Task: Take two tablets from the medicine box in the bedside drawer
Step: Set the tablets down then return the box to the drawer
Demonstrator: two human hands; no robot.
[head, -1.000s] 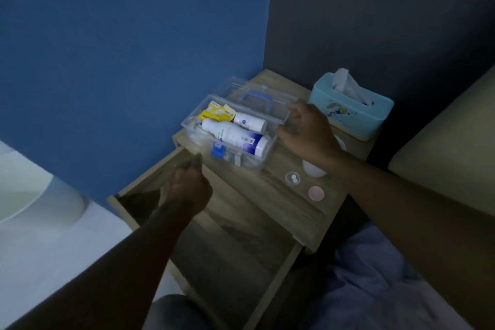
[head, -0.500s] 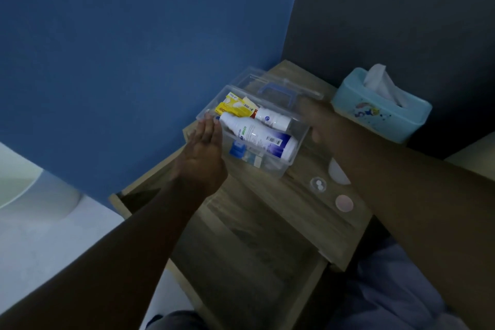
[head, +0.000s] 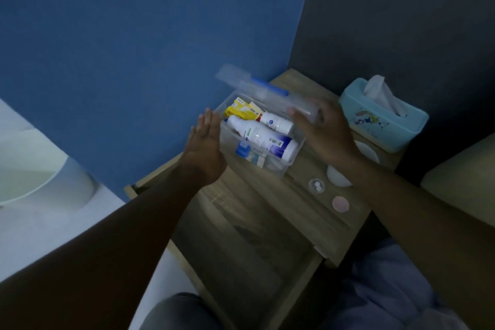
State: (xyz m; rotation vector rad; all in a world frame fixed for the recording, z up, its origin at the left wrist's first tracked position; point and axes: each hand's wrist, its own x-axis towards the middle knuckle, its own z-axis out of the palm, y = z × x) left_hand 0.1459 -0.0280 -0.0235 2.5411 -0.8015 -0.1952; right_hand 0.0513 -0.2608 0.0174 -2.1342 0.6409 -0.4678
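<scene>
The clear medicine box stands on the table, between both hands. The right hand grasps its lid, tilted half raised over the box. The left hand lies flat and open against the box's left wall. Two tablets lie just below the right hand

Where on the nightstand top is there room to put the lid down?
Bare wood lies in front of the medicine box, between it and the nightstand's front edge, left of the small dish. The right side is crowded: dish, pink disc, tissue box.
</scene>
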